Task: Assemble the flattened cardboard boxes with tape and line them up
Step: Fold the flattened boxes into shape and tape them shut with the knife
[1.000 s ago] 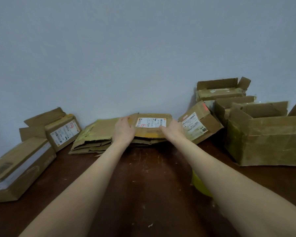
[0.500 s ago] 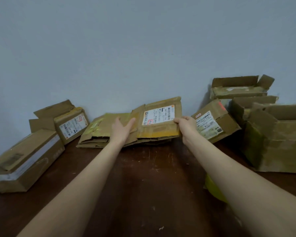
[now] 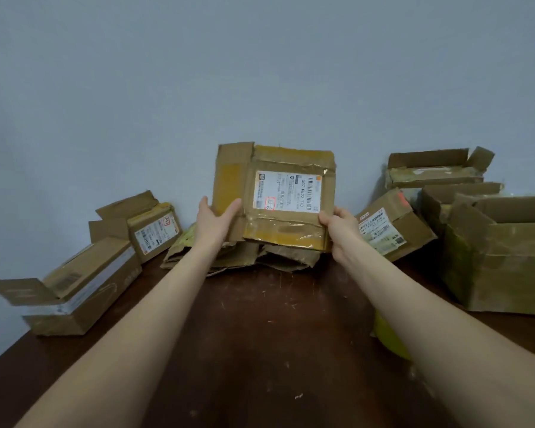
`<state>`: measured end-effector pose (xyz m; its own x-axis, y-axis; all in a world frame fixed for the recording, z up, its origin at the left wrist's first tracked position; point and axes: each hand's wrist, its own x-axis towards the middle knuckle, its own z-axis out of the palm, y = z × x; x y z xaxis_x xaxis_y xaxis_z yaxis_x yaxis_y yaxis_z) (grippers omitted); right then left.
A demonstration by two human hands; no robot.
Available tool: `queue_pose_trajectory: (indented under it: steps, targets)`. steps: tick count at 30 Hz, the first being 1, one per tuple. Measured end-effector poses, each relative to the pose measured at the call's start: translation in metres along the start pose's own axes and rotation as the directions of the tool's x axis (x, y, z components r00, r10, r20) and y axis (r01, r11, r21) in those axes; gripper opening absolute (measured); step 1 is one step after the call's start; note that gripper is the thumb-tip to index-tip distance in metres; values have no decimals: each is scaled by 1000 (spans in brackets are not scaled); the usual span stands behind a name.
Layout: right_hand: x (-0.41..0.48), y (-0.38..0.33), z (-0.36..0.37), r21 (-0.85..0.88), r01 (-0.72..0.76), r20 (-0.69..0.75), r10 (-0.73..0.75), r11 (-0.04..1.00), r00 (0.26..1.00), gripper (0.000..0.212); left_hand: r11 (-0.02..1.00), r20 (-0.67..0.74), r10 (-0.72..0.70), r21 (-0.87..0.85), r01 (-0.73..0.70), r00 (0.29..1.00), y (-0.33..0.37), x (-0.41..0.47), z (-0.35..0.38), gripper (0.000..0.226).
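I hold a flattened cardboard box [image 3: 286, 230] with a white shipping label upright above the table, its label facing me. My left hand [image 3: 212, 222] grips its left flap and my right hand [image 3: 337, 230] grips its lower right corner. Under and behind it lies a pile of flattened cardboard [image 3: 238, 257] against the wall. A yellow tape roll [image 3: 389, 338] shows partly from under my right forearm.
Two taped boxes [image 3: 84, 285], [image 3: 153, 231] sit at the left on the dark wooden table [image 3: 260, 335]. A small labelled box [image 3: 393, 230] leans at the right. Open boxes [image 3: 504, 257], [image 3: 433, 171] stand at the far right by the grey wall.
Both hands lifted the top flattened box off the pile and tilted it upright, label toward me. The camera view shifted slightly.
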<state>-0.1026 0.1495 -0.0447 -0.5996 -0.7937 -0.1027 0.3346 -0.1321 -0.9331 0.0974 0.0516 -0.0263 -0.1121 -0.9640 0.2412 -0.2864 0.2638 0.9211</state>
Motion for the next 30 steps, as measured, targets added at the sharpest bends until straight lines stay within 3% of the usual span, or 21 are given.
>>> queue_pose_trajectory:
  steps: [3, 7, 9, 12, 15, 18, 22, 25, 30]
  targets:
    - [-9, -3, -5, -234, 106, 174, -65, 966, 983, 42, 991, 0, 48, -125, -48, 999, 12, -4, -9, 90]
    - [-32, -1, -10, -388, 344, 350, -209, 855, 913, 64, 994, 159, 93, -66, -84, 983, 18, -34, -17, 90]
    - [-48, 7, -12, -400, 417, 372, -271, 816, 888, 69, 992, 237, 110, -89, -91, 965, 14, -54, -18, 95]
    - [-71, 30, -23, -468, 508, 371, -361, 724, 856, 84, 983, 192, 149, -139, -123, 970, 5, -87, -29, 79]
    - [-94, 47, -38, -570, 547, 405, -370, 613, 836, 101, 964, 206, 190, -222, -144, 960, -17, -117, -45, 85]
    - [-105, 52, -45, -566, 607, 478, -378, 558, 793, 98, 954, 183, 238, -228, -194, 954, -36, -139, -56, 91]
    - [-109, 43, -42, -536, 645, 507, -403, 544, 762, 84, 937, 123, 260, -270, -220, 958, -37, -145, -61, 81]
    - [-108, 41, -38, -504, 700, 586, -396, 506, 708, 80, 938, 138, 313, -198, -283, 940, -31, -141, -59, 79]
    - [-99, 35, -34, -571, 640, 595, -278, 514, 754, 79, 956, 185, 282, -136, -260, 941, -27, -133, -49, 45]
